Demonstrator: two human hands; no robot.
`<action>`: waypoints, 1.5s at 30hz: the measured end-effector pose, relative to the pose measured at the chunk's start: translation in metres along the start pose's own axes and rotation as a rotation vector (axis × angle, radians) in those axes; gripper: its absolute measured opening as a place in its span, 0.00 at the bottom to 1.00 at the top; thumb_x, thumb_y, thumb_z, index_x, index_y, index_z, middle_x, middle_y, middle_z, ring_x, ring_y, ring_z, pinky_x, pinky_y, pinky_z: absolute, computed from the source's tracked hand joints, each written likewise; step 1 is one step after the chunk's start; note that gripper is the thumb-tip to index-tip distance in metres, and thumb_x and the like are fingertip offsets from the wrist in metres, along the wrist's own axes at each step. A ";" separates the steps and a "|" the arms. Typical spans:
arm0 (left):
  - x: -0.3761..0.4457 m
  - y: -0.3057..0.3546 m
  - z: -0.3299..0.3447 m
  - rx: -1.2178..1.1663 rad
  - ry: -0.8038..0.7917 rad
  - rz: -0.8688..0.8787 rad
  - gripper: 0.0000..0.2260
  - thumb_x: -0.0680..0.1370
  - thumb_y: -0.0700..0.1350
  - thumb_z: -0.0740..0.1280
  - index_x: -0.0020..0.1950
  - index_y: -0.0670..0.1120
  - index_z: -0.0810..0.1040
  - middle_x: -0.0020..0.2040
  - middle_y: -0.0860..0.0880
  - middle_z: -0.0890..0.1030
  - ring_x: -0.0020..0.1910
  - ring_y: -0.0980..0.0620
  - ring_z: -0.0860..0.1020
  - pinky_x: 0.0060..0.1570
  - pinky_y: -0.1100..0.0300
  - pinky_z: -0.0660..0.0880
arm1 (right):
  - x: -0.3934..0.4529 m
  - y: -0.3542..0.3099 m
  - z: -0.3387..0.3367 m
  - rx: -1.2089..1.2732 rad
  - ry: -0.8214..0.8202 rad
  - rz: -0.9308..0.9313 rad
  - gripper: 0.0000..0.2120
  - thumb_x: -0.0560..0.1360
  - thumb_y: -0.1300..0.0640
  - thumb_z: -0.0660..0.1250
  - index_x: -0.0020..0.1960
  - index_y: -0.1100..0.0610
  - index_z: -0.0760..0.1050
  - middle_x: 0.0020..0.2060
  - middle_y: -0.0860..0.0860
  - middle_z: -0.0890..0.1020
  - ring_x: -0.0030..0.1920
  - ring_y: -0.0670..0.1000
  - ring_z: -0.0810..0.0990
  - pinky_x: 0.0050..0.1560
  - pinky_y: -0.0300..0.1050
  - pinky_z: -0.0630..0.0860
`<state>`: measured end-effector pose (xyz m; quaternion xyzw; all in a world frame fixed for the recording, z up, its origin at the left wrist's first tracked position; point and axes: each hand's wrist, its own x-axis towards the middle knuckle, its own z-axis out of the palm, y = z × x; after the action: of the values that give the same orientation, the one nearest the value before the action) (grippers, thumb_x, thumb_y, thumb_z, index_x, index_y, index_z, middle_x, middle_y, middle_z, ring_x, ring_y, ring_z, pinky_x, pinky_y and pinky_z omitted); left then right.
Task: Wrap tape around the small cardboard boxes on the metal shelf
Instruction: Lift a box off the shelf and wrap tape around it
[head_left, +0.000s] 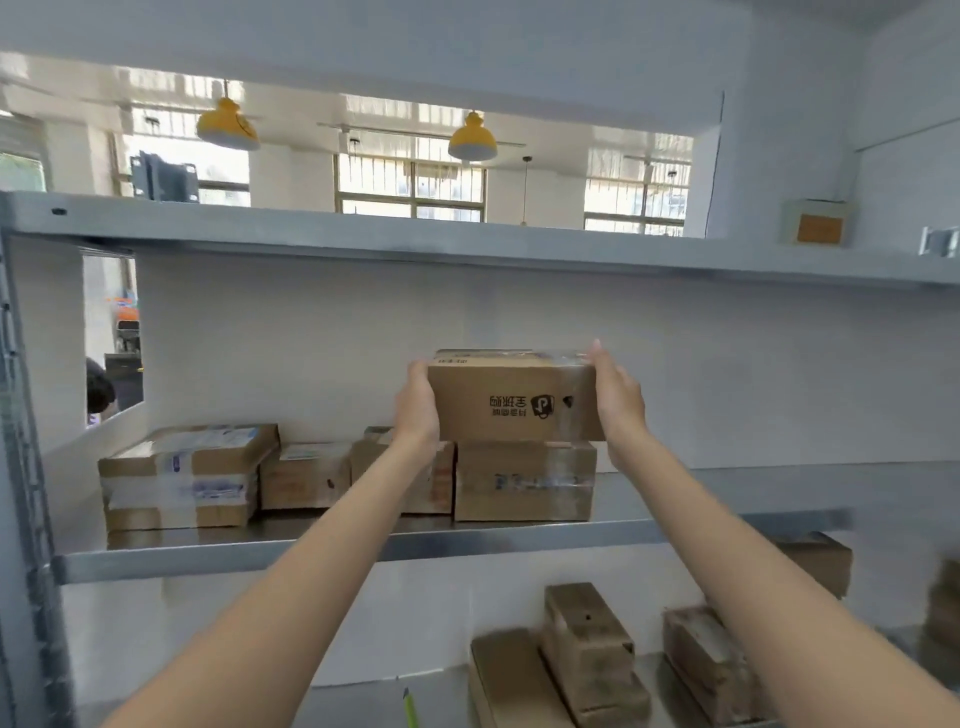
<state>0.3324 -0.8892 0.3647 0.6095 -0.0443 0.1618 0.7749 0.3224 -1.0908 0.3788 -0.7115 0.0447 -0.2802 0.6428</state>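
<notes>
Head view: a small brown box (514, 400) was held up between two hands, just above another taped box (524, 480) on the middle metal shelf (332, 551). The left hand (415, 410) was pressed flat on the box's left end, and the right hand (615, 395) was pressed on its right end with the fingers straight, so the box was squeezed between both palms. Shiny clear tape was seen near the box's right end. The print on its front was upside down. Whether the held box touched the box below could not be told.

Open room was left above the held box, up to the top shelf (363, 234), and the shelf to the right of the stack was bare. To the left, three more taped boxes (187, 478) were lined up side by side, close together.

On the lowest shelf, more brown boxes (587, 649) were seen, blurred. A green pen (410, 709) was seen near the bottom edge. Behind the shelves a white wall was seen, and over it a room with windows and two yellow lamps (228, 127)
</notes>
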 end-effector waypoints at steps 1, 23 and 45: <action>0.008 -0.003 0.008 0.015 0.003 -0.013 0.26 0.83 0.57 0.49 0.62 0.42 0.77 0.54 0.43 0.80 0.43 0.53 0.76 0.33 0.64 0.77 | 0.015 0.001 -0.004 0.007 -0.028 0.041 0.28 0.76 0.33 0.54 0.63 0.52 0.75 0.58 0.53 0.78 0.59 0.55 0.75 0.60 0.53 0.72; 0.071 -0.062 0.042 0.227 0.155 -0.014 0.25 0.83 0.59 0.56 0.73 0.45 0.68 0.70 0.44 0.72 0.68 0.45 0.70 0.70 0.47 0.67 | 0.111 0.079 0.013 0.155 -0.237 0.180 0.23 0.79 0.42 0.53 0.70 0.49 0.68 0.68 0.51 0.73 0.67 0.55 0.70 0.70 0.55 0.66; 0.084 -0.078 0.047 0.137 0.118 -0.025 0.23 0.83 0.60 0.51 0.73 0.50 0.65 0.69 0.48 0.71 0.60 0.51 0.69 0.67 0.51 0.66 | 0.122 0.096 0.029 0.125 -0.116 0.128 0.23 0.80 0.41 0.50 0.70 0.49 0.68 0.69 0.51 0.71 0.69 0.55 0.67 0.63 0.49 0.63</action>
<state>0.4411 -0.9333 0.3264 0.6511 0.0200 0.1905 0.7344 0.4662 -1.1327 0.3297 -0.6808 0.0351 -0.1993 0.7040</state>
